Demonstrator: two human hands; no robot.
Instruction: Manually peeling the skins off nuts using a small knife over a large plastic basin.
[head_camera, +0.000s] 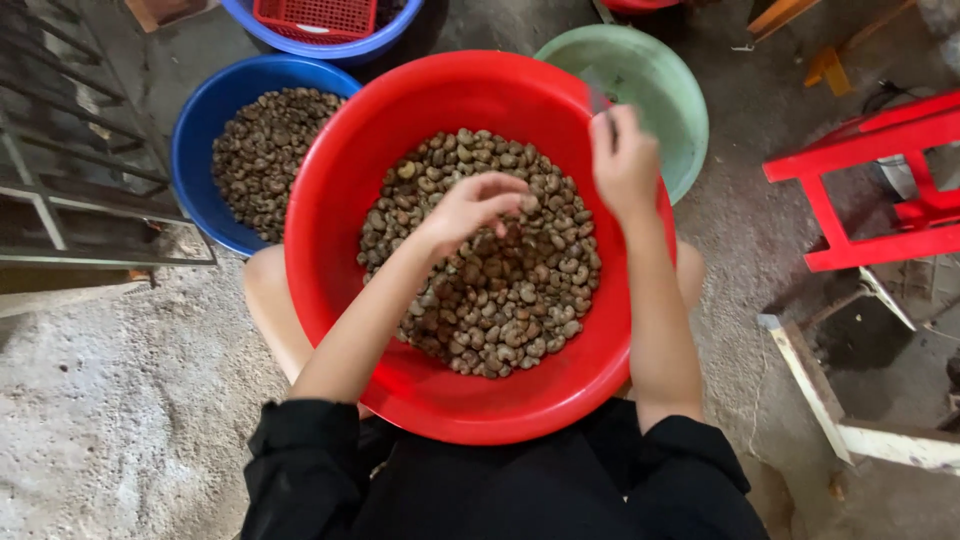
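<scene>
On a rough concrete floor (110, 420), a red basin (330, 200) holds cashew nuts (500, 290); the left hand (470, 208) pinches one mid-heap, the right hand (625, 160) grips a thin blade (598, 95) at the far rim.

Bare concrete floor (110, 430) carries blue basin (200, 120), green basin (665, 90), red stool (880, 190) beyond hands.

Big basin (330, 250): bright red. Nuts (490, 290) inside it: mottled brown and tan. Second basin (195, 130): blue, same brown nuts. Third basin (665, 90): pale green. Crate (318, 16): red lattice. Stool (880, 180): red. Sleeves (300, 460): black. Floor (100, 400): speckled grey.
</scene>
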